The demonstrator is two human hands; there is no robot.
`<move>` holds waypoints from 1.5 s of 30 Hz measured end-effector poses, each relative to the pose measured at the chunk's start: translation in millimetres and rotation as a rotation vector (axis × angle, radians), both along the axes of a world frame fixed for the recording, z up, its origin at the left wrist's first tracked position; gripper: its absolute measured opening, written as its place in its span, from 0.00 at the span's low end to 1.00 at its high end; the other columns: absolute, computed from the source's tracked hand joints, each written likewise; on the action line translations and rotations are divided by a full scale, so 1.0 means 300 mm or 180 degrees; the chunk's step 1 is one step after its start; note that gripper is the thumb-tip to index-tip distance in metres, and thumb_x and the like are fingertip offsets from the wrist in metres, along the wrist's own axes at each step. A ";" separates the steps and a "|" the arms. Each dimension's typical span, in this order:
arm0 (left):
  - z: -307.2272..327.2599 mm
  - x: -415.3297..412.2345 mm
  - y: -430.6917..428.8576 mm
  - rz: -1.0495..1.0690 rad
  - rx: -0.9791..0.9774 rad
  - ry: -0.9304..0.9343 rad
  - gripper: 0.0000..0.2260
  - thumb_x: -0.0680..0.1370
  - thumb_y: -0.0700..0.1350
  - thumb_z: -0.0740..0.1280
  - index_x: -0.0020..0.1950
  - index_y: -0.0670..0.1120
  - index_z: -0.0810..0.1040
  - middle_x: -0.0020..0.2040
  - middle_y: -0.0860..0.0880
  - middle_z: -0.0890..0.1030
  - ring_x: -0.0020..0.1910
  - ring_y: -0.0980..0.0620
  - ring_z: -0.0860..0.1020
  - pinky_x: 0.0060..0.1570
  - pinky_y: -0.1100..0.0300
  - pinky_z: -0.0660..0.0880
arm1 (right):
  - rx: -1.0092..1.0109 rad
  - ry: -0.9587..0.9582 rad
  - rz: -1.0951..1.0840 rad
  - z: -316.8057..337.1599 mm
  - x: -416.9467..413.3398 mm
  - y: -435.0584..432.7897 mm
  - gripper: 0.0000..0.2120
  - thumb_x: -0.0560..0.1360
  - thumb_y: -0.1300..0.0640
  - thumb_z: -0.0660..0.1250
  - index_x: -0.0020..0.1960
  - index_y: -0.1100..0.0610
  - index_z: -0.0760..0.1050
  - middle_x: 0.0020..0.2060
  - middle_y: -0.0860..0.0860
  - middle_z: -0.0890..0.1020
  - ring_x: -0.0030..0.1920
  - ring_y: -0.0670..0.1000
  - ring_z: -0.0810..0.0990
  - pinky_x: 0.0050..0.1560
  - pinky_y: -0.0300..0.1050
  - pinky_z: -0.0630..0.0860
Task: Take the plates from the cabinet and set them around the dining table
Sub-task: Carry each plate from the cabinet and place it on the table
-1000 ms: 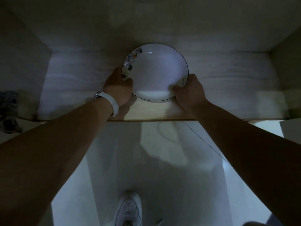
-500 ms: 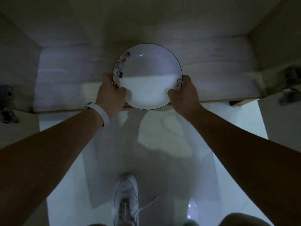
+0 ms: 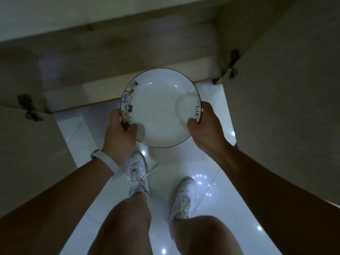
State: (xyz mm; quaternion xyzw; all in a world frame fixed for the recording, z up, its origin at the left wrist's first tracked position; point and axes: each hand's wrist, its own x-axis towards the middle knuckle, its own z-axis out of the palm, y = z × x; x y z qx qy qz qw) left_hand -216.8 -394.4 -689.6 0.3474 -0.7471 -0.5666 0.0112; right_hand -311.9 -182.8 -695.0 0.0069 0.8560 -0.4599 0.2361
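Note:
A white deep plate [image 3: 160, 109] with a thin dark rim, cartoon figures on its left edge and dark lettering on its right edge hangs in the air in front of the cabinet. My left hand [image 3: 119, 133] grips its near-left rim, thumb on top. On the near-right rim my right hand [image 3: 206, 126] grips the same way. The plate is outside the wooden cabinet shelf [image 3: 110, 83], above the floor.
The open left cabinet door [image 3: 27, 153] and the open right cabinet door [image 3: 287, 107] flank me closely, each with a metal hinge. Below lies a glossy white tiled floor [image 3: 207, 181] with my two white sneakers on it.
Both hands have drawn the plate off the shelf and out of the cabinet toward me. It now hangs over the floor, and my knees and both shoes have come into view.

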 end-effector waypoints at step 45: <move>1.923 -0.161 0.908 -0.3340 0.1488 0.1127 0.19 0.71 0.39 0.64 0.57 0.59 0.77 0.51 0.56 0.85 0.50 0.55 0.83 0.43 0.63 0.78 | -0.0188 0.1036 -0.3898 2.014 0.672 0.721 0.24 0.67 0.56 0.60 0.57 0.33 0.67 0.38 0.42 0.82 0.33 0.45 0.78 0.40 0.56 0.81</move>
